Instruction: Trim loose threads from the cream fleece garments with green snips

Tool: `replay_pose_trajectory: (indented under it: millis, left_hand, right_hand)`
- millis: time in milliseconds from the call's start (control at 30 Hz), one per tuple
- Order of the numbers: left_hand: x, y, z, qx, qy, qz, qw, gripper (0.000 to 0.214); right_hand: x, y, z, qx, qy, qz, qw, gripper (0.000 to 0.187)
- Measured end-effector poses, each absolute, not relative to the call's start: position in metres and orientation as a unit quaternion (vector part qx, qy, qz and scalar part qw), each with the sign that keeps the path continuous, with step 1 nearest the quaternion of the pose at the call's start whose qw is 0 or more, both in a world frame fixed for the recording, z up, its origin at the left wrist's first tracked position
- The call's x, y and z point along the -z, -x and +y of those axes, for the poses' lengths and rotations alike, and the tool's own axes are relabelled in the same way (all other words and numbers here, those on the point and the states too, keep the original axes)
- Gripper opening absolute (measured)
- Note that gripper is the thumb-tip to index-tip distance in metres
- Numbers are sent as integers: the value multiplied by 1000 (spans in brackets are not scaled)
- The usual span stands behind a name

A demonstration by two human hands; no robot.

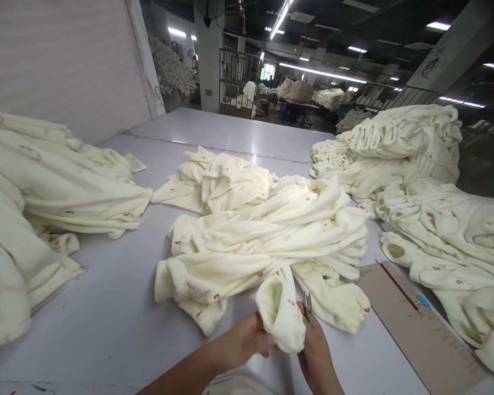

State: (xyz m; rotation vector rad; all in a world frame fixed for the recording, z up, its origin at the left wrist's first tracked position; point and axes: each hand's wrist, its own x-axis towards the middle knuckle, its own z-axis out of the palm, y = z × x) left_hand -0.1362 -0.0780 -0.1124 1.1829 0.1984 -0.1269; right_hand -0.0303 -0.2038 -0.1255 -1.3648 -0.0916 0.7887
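Observation:
A heap of cream fleece garments [263, 230] with small red prints lies in the middle of the white table [119, 307]. One sleeve [280, 310] reaches toward me, its open cuff facing up. My left hand [247, 337] pinches the sleeve's left side near the cuff. My right hand [315, 351] is closed on the sleeve's right side and also holds small thread snips [308, 307] with a green handle, the blades pointing up beside the cuff.
Another stack of the same cream garments [37, 203] fills the left side. A big pile [428, 181] runs along the right. A brown cardboard sheet [420, 323] with a red pencil [397, 285] lies at right front. The workshop stretches behind.

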Motion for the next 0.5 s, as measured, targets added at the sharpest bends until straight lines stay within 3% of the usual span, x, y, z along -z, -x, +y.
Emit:
replay_pose_trajectory:
  millis: [133, 333, 500]
  left_hand:
    - [125, 125, -65, -7, -567, 251, 784, 56]
    - [121, 133, -55, 60, -702, 56, 708, 62]
    - [119, 127, -83, -29, -532, 208, 820, 17]
  right_hand:
    - [124, 29, -206, -323, 637, -36, 699, 29]
    - [119, 31, -203, -330, 642, -21, 692, 33]
    - [117, 33, -204, -349, 645, -4, 680, 35]
